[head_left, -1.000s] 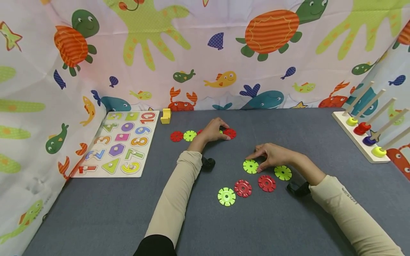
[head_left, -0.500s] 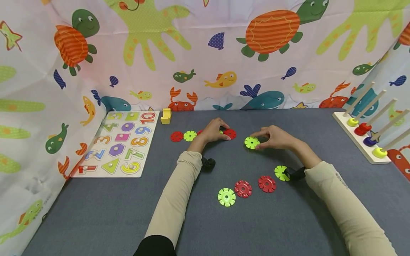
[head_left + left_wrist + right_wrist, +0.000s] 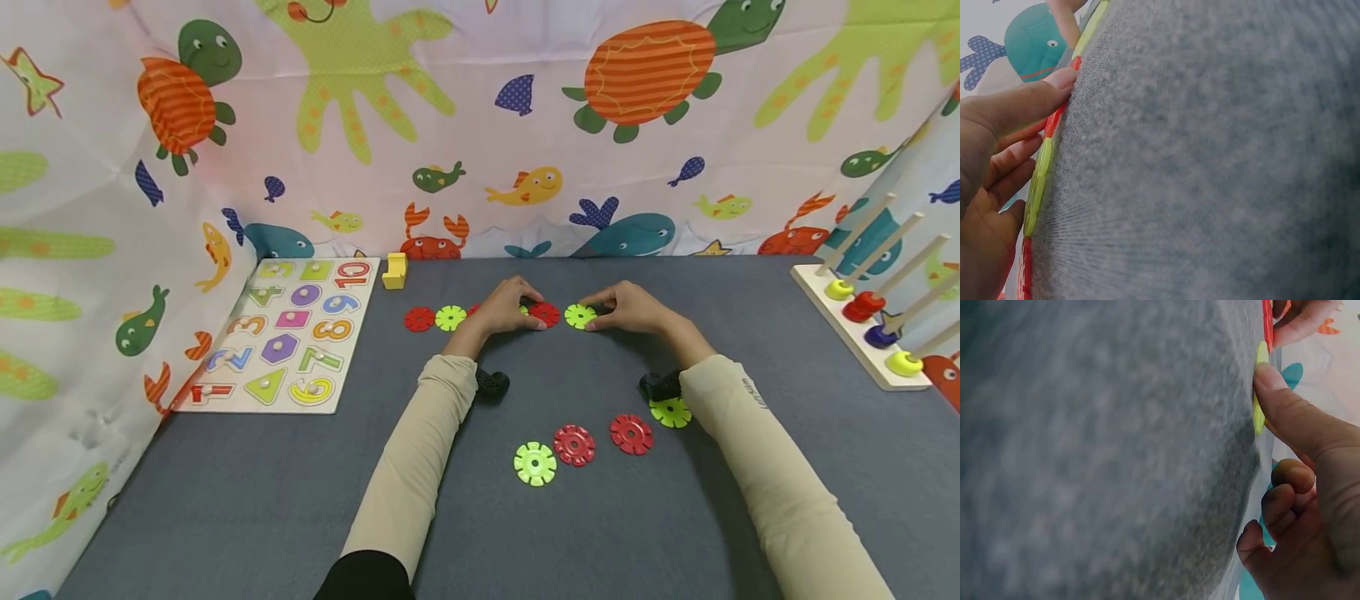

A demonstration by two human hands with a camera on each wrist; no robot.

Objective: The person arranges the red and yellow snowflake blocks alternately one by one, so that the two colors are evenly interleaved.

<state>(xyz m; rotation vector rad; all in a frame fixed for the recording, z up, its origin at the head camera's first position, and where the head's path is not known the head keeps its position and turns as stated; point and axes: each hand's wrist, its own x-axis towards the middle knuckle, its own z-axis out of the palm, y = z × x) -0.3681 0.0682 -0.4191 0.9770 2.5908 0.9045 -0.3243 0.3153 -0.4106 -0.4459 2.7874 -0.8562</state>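
My left hand [image 3: 504, 310] lies over a row of flat notched discs, thumb and fingers at the edges of the red disc [image 3: 545, 313] at the row's right end. A green disc [image 3: 451, 317] and a red disc [image 3: 419, 318] show at the row's left; the hand covers the middle. My right hand [image 3: 634, 310] pinches a yellow-green disc [image 3: 578, 316] by its edges, close to the right of that red disc. In the right wrist view the thumb [image 3: 1270, 376] presses the green disc's rim. The left wrist view shows red and green discs [image 3: 1038, 187] edge to edge along the cloth.
Nearer lie two red discs [image 3: 574, 445], a green disc [image 3: 535, 463], and another green disc [image 3: 672, 412] partly under the right wrist's camera. A number puzzle board [image 3: 281, 333] and a yellow block [image 3: 395, 271] stand left. A pegged wooden stacker [image 3: 862, 321] stands right.
My right hand has carried the green disc from the middle of the table, away and slightly left, up beside the row's red end disc. The left hand has stayed in place.
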